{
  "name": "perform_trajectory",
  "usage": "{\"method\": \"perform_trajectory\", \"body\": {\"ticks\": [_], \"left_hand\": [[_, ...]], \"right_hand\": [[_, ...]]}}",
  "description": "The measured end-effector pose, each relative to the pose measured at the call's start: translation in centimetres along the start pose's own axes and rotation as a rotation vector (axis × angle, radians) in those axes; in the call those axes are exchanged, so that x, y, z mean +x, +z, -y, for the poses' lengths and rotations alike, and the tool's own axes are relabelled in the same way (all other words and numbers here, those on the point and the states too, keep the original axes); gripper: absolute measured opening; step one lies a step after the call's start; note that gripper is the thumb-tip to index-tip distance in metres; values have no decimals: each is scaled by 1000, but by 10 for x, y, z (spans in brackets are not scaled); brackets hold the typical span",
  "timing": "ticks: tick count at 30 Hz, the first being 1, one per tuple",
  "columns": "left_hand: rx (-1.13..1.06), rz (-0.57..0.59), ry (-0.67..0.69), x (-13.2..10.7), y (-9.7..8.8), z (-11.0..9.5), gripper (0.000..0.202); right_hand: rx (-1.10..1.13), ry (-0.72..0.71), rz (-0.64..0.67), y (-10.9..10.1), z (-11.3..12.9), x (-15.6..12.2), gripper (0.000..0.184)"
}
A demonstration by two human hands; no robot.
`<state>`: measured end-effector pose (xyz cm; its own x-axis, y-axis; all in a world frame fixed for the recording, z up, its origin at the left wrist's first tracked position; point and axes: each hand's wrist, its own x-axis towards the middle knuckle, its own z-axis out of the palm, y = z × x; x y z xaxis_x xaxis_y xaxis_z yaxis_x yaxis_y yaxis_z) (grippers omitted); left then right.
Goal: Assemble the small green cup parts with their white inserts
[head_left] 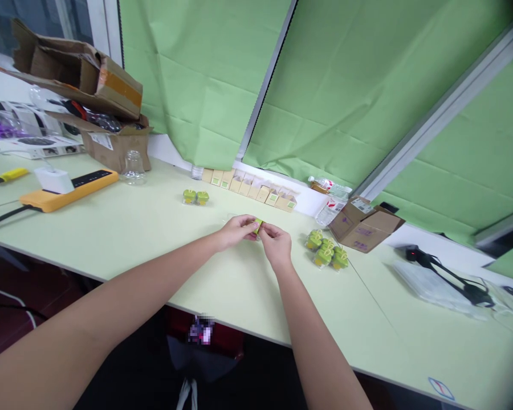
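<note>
Pinching a small green piece (259,225) between your left hand (237,232) and right hand (276,245), both closed on it over the table (154,239). Just right of your grip sit green packets (325,250); beyond it, a green pair (195,197) and small cardboard boxes (248,189).

Two hands (238,232), seven green packets (189,197), one orange power strip (68,191)

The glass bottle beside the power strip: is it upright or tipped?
Upright: the glass bottle stands on its wide base on the table, narrow neck pointing up.

The left hand (237,232) and right hand (276,245) are close together, both pinching.
</note>
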<state>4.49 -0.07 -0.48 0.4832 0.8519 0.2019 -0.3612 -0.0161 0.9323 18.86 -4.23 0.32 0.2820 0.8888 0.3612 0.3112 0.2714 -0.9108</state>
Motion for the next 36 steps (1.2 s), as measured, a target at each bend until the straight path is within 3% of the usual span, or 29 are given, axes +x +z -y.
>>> {"method": "perform_trajectory", "body": {"ticks": [7,16,25,30,36], "left_hand": [[27,-5,59,-1,1,2,46],[31,-30,81,-1,6,2,42],[4,-69,88,-1,6,4,42],[0,-51,101,-2,6,3,42],[1,-55,106,-1,8,3,42]], "right_hand": [[-25,18,7,1,-2,-1,24],[-83,29,-153,4,2,-4,26],[81,23,-14,4,-6,1,28],[100,31,-17,5,-5,0,31],[111,65,-110,7,1,-3,34]]}}
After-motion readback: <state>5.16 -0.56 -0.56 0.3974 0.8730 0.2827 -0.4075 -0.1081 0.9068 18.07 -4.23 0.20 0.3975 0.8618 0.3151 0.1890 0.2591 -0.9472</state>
